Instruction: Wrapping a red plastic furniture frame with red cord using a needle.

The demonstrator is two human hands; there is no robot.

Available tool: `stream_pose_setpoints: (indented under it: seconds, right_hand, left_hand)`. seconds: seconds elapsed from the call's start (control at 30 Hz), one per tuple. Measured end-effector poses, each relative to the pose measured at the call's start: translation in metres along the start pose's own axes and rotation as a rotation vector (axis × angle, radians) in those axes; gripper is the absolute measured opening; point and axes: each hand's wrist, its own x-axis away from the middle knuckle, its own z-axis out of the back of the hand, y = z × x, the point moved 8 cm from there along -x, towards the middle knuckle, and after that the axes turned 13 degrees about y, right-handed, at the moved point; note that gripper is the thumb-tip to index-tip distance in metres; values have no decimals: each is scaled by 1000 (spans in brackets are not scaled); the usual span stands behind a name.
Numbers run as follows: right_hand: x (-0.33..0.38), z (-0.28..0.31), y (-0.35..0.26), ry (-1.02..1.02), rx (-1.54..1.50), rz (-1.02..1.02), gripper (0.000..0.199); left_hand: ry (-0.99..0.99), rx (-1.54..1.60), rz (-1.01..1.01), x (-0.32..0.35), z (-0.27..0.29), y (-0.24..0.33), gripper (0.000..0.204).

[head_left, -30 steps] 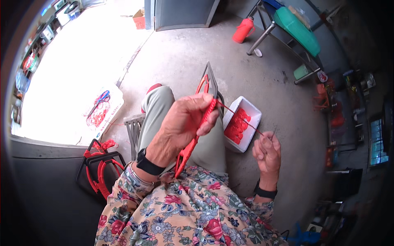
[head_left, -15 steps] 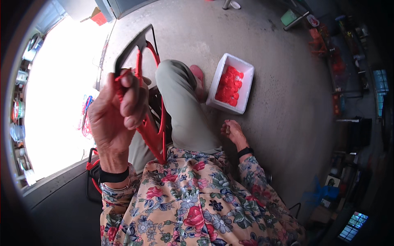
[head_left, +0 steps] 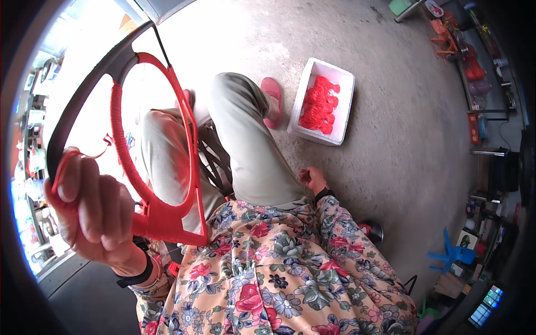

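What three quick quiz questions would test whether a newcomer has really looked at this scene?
1. True or false: the left hand grips the red and black frame.
2. What lies in the white tray on the floor? A) blue cups B) red cord C) nothing
3. Where is the right hand?

Key:
1. True; its fingers wrap the rim.
2. B.
3. Low beside the right thigh, closed, apart from the frame; whether it holds anything cannot be told.
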Motion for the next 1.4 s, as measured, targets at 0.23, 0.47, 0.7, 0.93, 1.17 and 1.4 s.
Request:
stream_pose_setpoints:
  seconds: [0.23, 0.47, 0.7, 0.93, 1.17, 1.4]
  right_hand:
    - [-14, 22, -6, 112, -73, 24, 31]
    - [51, -9, -41, 164, 145, 116, 27]
    - [105, -66, -181, 121, 444, 669, 32]
    - [109, -105, -274, 216, 589, 1022, 41]
    - [253, -184, -246, -370, 413, 759, 28]
    - [474, -266, -232, -1022, 367, 1143, 60]
  left_hand:
    - [78, 48, 94, -14, 11, -35, 27]
    - [25, 90, 166, -34, 18, -56, 27]
    - [51, 116, 174, -33, 10, -62, 29]
    - [72, 150, 170, -30, 10, -67, 31]
    - [226, 221, 263, -21, 20, -75, 30]
    - [159, 281, 314, -23, 20, -77, 31]
